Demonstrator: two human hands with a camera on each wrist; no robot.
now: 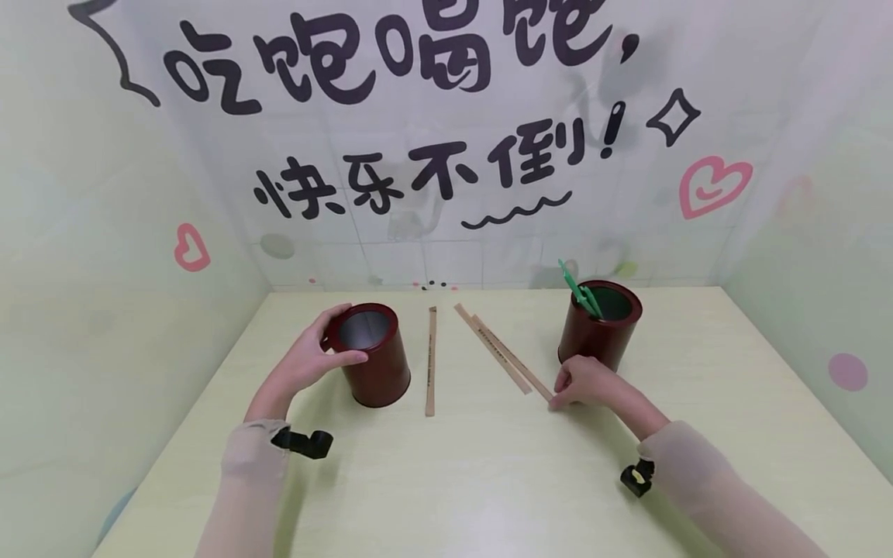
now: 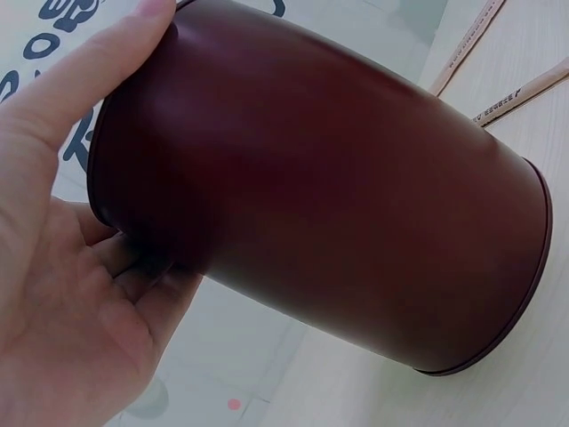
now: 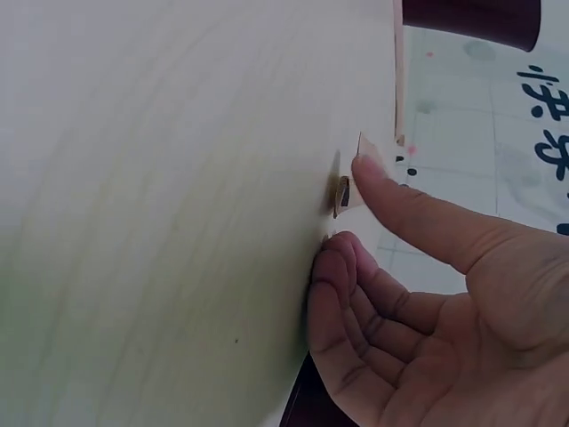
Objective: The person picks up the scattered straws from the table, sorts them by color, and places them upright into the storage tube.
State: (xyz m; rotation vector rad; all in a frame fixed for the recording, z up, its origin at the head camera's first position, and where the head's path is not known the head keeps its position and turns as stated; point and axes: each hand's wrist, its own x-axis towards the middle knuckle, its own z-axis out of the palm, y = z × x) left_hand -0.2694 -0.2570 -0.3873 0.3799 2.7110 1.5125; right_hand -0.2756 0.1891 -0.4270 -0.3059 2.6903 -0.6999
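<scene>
My left hand (image 1: 314, 353) holds a dark red cylindrical can (image 1: 380, 372) by its upper part, thumb across the rim and fingers around the far side. The left wrist view shows the can's smooth side (image 2: 329, 187) large, with part of the fingers hidden behind it. My right hand (image 1: 584, 381) is low at the table, thumb and curled fingers on either side of the near end of a slim pair of chopsticks in a brown paper sleeve (image 1: 519, 364). The sleeve's end (image 3: 345, 191) shows by the thumb tip in the right wrist view.
A second sleeved pair (image 1: 498, 353) lies close alongside, and another (image 1: 430, 360) lies straight beside the left can. Behind my right hand stands another dark red can (image 1: 593, 337) with a green plastic piece (image 1: 582, 291) inside. A printed curtain (image 1: 418, 256) closes off the back.
</scene>
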